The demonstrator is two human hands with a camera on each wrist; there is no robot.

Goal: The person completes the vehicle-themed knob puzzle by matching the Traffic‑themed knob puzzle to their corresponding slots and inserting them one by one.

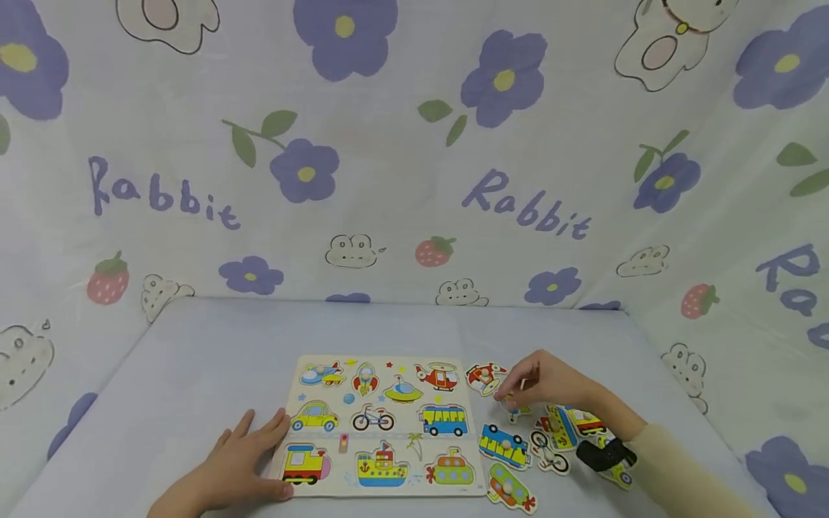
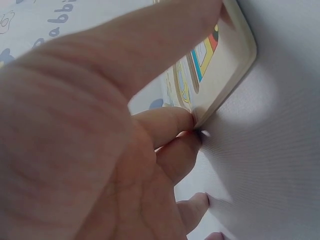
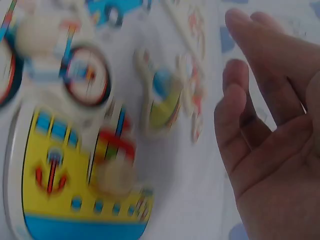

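Where the left hand rests: I see its straight fingers spread against the left edge of the puzzle board, thumb at the near left corner.
Right hand: hovers right of the board, fingers loosely bent, nothing visible between them on my wrist feed.
Puzzle board: lies flat on the pale table, printed with vehicles.
Blue-and-yellow piece: lies near the right hand; blurred to me.
Helicopter piece: just beside the board's far right corner.
Bus piece: nearer, left of the bicycle piece.
Submarine piece: near right corner.
Ship piece: left of the train piece.
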